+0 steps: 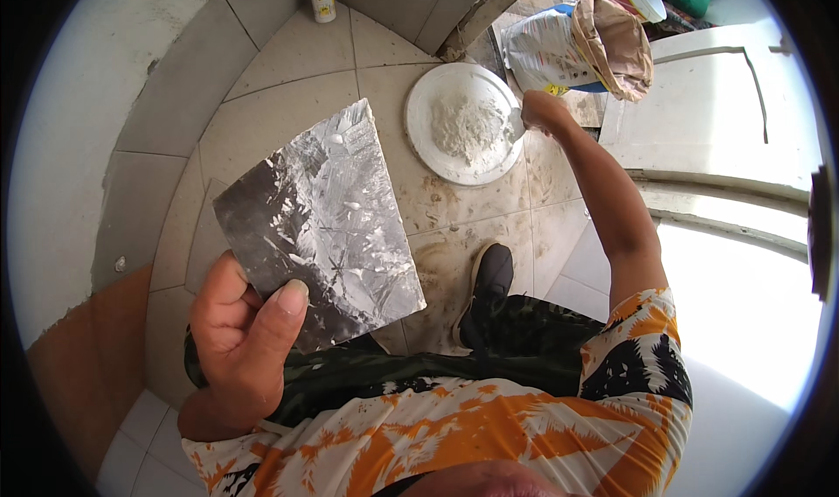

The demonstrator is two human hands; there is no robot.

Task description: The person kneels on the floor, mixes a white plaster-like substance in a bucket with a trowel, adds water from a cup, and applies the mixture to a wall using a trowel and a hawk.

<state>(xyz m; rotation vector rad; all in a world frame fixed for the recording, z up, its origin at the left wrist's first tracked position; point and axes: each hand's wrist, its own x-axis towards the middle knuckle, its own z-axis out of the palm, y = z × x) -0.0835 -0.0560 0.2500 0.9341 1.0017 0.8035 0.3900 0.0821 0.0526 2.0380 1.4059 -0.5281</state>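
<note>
Gripping a smeared plate (323,226), the left hand (245,340) holds it left of the right hand's (544,114) clasped blade (516,123).

Strong daylight comes in from the right, burning the pale surface (743,296) there to blank white above a hard, slanting edge of shade, while the tiled floor (463,204) sits in softer, more even light and the smeared plate (332,226) in the left hand (240,331) gives off a dull grey sheen. The middle looks fairly sharp, but toward the round black border the lines of the wall (188,82) bow, and detail softens into a faint bluish fringe.
</note>
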